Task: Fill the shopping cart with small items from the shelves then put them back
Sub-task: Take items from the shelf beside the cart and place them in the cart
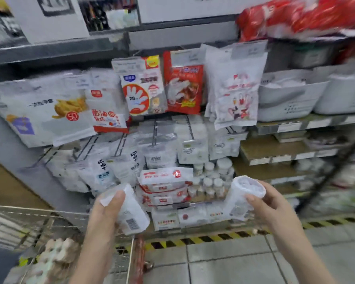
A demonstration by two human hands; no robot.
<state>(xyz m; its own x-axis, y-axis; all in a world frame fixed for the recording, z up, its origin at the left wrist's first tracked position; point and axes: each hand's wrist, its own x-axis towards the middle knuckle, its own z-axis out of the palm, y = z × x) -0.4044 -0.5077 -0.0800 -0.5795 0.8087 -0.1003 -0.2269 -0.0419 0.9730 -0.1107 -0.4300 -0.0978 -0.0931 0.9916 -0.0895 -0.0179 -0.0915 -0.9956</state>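
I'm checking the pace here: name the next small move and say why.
Probably lower the left hand and drop its white packet into the cart just below-left; both hands are full, the right hand gripping a white tub.

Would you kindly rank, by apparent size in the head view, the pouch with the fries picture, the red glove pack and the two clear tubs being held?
1. Fries pouch, clearly largest.
2. Red glove pack.
3. The tubs in the left hand and right hand look alike; being nearest the camera, they cannot be ranked apart.

white packets [131,210], yellow-black floor tape [193,240] (striped)
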